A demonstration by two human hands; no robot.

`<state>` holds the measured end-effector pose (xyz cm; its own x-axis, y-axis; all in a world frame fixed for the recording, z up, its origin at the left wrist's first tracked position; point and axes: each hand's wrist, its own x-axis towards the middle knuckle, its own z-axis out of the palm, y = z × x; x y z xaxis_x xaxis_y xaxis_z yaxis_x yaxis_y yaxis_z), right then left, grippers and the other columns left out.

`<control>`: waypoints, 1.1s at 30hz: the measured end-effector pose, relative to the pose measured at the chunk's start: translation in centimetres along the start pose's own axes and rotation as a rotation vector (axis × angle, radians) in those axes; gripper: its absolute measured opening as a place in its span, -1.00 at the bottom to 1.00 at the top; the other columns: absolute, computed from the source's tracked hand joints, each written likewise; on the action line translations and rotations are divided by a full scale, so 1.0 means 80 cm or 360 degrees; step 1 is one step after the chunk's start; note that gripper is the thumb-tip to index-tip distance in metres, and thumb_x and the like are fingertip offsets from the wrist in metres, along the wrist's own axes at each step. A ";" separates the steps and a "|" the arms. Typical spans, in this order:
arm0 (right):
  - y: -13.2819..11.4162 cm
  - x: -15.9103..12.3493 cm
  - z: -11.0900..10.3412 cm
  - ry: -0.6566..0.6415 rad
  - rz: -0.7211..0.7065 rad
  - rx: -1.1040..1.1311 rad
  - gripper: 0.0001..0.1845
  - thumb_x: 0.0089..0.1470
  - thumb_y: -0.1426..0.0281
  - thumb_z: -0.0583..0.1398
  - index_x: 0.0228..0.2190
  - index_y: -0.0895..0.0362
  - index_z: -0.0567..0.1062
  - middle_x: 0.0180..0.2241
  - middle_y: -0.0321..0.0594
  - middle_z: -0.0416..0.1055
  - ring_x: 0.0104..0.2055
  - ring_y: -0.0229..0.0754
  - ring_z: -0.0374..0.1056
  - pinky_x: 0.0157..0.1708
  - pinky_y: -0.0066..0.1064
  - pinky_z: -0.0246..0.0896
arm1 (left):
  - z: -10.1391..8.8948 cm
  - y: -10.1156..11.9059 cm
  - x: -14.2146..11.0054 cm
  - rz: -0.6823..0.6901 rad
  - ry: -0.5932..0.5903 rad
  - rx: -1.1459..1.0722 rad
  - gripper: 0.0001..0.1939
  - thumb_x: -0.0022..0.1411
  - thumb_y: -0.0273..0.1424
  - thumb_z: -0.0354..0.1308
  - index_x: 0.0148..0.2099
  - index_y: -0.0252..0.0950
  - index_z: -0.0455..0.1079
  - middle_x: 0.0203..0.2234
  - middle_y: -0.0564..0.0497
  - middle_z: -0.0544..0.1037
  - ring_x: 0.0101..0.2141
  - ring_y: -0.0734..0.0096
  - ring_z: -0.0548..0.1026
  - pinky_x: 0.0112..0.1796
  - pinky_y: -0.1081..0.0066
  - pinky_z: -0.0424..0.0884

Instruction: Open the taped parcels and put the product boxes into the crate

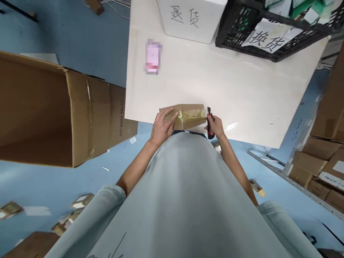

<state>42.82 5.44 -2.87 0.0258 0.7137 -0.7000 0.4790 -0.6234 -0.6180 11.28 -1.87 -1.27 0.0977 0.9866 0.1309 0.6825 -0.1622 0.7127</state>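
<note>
Near the front edge of the white table lies a small brown cardboard box, with shiny tape across it. My left hand grips its left end, fingers over the top and the thumb pressed on the cardboard. At the box's right end, my right hand is closed around a red and black box cutter. The cutter's tip points away from me, beside the box; I cannot tell whether it touches the cardboard.
At the table's back stand a white bin and a black crate with a paper label. A blurred pink item lies at left. A large open carton stands left of the table; stacked boxes are at right.
</note>
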 end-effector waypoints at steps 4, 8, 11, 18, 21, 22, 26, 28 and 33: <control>-0.001 -0.004 0.019 -0.0056 0.0008 0.0122 -0.34 0.34 -0.35 0.19 -0.30 -0.02 0.37 -0.64 -0.36 0.45 -0.53 -0.06 0.61 -0.58 -0.44 0.36 | -0.023 0.008 -0.023 -0.0226 0.0082 -0.0006 -0.52 0.69 -0.11 0.05 0.42 -0.15 0.56 0.21 -0.27 0.61 0.22 0.02 0.62 0.20 -0.02 0.63; -0.009 -0.022 0.007 0.0001 -0.0046 0.0084 -0.35 0.35 -0.34 0.17 -0.27 -0.01 0.39 -0.61 -0.36 0.47 -0.54 -0.09 0.59 -0.53 -0.42 0.40 | -0.021 0.009 -0.020 -0.0466 0.0085 -0.0195 -0.39 0.55 0.11 0.24 0.36 -0.20 0.59 0.17 -0.20 0.60 0.19 0.07 0.63 0.23 0.05 0.68; -0.015 -0.039 -0.016 0.0105 -0.0073 -0.0039 -0.39 0.41 -0.29 0.12 -0.23 0.00 0.41 -0.59 -0.34 0.51 -0.53 -0.10 0.58 -0.48 -0.40 0.42 | 0.006 0.004 -0.003 -0.0629 0.0083 -0.0507 -0.30 0.46 0.17 0.31 0.36 -0.23 0.58 0.19 -0.18 0.59 0.20 0.12 0.64 0.22 0.10 0.71; -0.020 -0.059 -0.067 0.0274 -0.0033 -0.0368 -0.50 0.56 -0.11 0.01 -0.18 0.02 0.40 -0.52 -0.32 0.52 -0.43 -0.06 0.63 -0.39 -0.40 0.38 | 0.087 0.000 0.043 -0.0680 -0.0137 -0.0830 -0.33 0.54 0.05 0.28 0.50 -0.19 0.44 0.33 -0.22 0.62 0.35 -0.04 0.59 0.28 -0.01 0.67; -0.039 -0.067 -0.079 0.0273 -0.0115 -0.0842 -0.57 0.62 0.08 -0.01 -0.06 0.09 0.50 -0.28 -0.13 0.64 -0.31 -0.02 0.64 -0.32 -0.37 0.32 | 0.100 -0.003 0.050 -0.0670 -0.0183 -0.0833 -0.33 0.56 -0.04 0.28 0.56 -0.15 0.36 0.34 -0.22 0.62 0.36 -0.07 0.58 0.18 0.01 0.73; -0.050 -0.071 -0.080 0.0288 -0.0161 -0.1059 -0.58 0.63 0.14 -0.01 0.00 0.11 0.54 -0.15 -0.04 0.67 -0.23 0.01 0.64 -0.28 -0.35 0.30 | 0.101 -0.004 0.050 -0.0649 -0.0205 -0.0828 -0.36 0.57 -0.06 0.27 0.55 -0.13 0.38 0.34 -0.21 0.62 0.35 -0.06 0.59 0.14 0.04 0.75; -0.104 -0.080 -0.067 0.0125 -0.0357 -0.1734 -0.56 0.64 0.22 -0.02 0.21 0.07 0.57 0.11 0.03 0.66 -0.02 0.08 0.59 -0.20 -0.31 0.20 | 0.102 -0.010 0.049 -0.0597 -0.0245 -0.0806 -0.48 0.56 -0.16 0.25 0.45 -0.14 0.51 0.29 -0.19 0.63 0.27 0.06 0.63 0.02 0.20 0.77; -0.130 -0.078 -0.051 -0.0073 -0.0478 -0.1916 -0.54 0.66 0.21 -0.03 0.25 0.05 0.57 0.08 0.00 0.68 -0.02 0.08 0.59 -0.21 -0.31 0.16 | 0.103 -0.012 0.048 -0.0595 -0.0246 -0.0823 -0.49 0.54 -0.21 0.26 0.45 -0.14 0.51 0.29 -0.20 0.61 0.25 0.09 0.63 -0.01 0.24 0.77; -0.169 -0.060 -0.013 -0.0446 -0.0704 -0.2257 -0.52 0.63 0.37 -0.02 0.33 0.10 0.54 0.04 0.10 0.70 -0.01 0.10 0.61 -0.19 -0.26 0.13 | 0.109 -0.013 0.043 -0.0644 -0.0233 -0.0897 -0.48 0.53 -0.29 0.25 0.46 -0.11 0.49 0.35 -0.18 0.56 0.28 0.09 0.60 0.03 0.19 0.77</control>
<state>37.12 10.78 9.26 -0.4276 0.5718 -0.7002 0.8326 0.5508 -0.0586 17.27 1.84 -7.57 0.0390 0.9577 -0.2852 0.2110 0.2711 0.9391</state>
